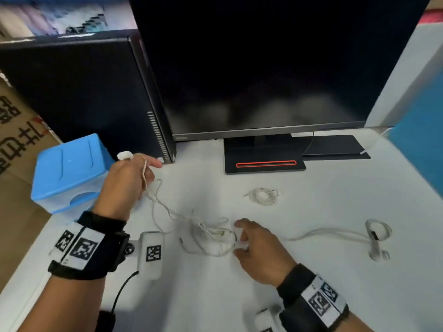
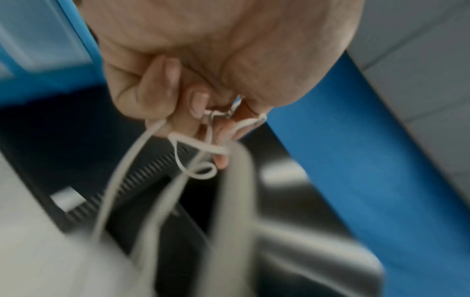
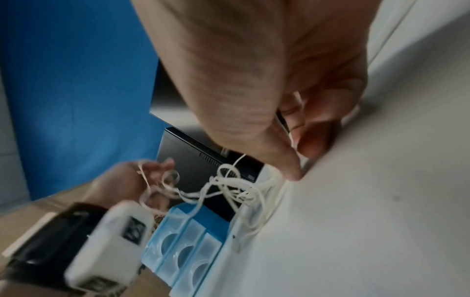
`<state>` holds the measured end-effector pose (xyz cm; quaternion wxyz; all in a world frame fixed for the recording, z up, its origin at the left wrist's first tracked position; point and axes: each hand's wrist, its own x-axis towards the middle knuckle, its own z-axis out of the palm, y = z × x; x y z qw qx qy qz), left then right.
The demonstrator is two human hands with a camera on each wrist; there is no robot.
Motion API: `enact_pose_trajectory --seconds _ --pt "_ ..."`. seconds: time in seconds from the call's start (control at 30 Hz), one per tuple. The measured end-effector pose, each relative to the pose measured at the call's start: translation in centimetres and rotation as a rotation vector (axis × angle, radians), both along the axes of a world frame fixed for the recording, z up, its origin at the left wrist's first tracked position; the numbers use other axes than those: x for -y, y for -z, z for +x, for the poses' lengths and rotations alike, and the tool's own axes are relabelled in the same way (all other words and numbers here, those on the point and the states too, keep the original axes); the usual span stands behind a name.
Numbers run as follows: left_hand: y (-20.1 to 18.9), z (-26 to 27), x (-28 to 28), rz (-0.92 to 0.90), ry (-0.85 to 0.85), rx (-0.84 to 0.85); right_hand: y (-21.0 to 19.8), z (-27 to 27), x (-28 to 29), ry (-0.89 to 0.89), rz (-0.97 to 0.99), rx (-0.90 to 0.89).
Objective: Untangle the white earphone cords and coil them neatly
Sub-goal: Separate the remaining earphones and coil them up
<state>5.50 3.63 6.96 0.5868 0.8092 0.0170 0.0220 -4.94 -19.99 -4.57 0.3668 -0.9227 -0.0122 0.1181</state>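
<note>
White and wide, the surface carries a dark monitor on its stand, a black computer tower to the left of it, and a blue box at the left edge.

Your left hand is raised above the surface beside the box, fingers curled round thin white cord. The left wrist view shows strands pinched between your fingers and looped over them, with several lengths trailing downward, blurred. An earbud sticks out above your knuckles in the head view.

From that hand the cord runs down and right to a loose tangle lying on the surface in front of you, between your two hands. The tangle is thin, white, and many-looped, its strands crossing one another with no clear order.

Your right hand rests low at the right side of the tangle, fingers bent towards it. In the right wrist view thumb and fingers come close together at the surface near a strand, but I cannot tell whether they actually hold it.

Farther back, near the monitor stand, a small coil of white earphone cord lies by itself, wound into a tidy ring. At the far right a thicker white cable lies across the surface with a loop at its end.
</note>
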Motion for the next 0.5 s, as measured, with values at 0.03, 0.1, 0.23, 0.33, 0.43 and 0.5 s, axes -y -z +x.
enact_pose_trajectory --seconds 0.03,0.1,0.23,0.33,0.43,0.5 --pt "0.6 0.6 -0.8 0.123 -0.038 -0.025 0.0 0.0 0.0 0.031 -0.017 0.027" --pt "1.6 1.2 -1.6 0.272 -0.031 -0.108 -0.2 0.2 0.5 0.032 -0.034 0.065" --pt "1.2 0.8 0.1 0.403 0.058 -0.092 -1.4 0.1 2.0 0.013 0.054 0.106" --pt "0.5 -1.5 3.5 0.28 0.257 0.125 -3.6 0.0 2.5 0.034 0.184 0.168" --pt "1.3 -4.5 7.0 0.174 0.663 0.106 -6.8 -0.1 2.9 0.039 0.32 0.233" --pt "2.3 -5.8 8.5 0.174 0.804 0.044 -9.0 -0.4 3.2 0.03 0.363 0.301"
